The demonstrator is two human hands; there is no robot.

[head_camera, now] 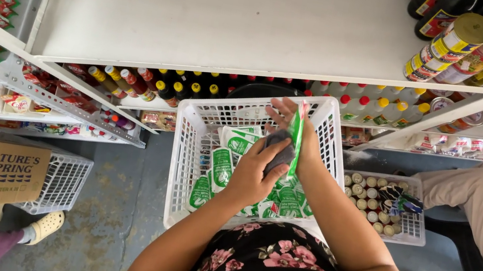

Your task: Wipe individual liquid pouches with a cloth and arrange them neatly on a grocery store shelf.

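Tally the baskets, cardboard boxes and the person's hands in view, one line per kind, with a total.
White plastic baskets: 3, the pouch basket, the can basket, the floor basket
Cardboard box: 1
Hands: 2, left hand, right hand
Total: 6

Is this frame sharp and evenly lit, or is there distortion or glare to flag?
Head view: wide-angle bending curves the shelf edges; even soft light, no strong glare; left hand with the grey cloth and right hand with the green sachet over the white basket look sharp.

Bare forearms, black garment with pink flowers, possibly a dress
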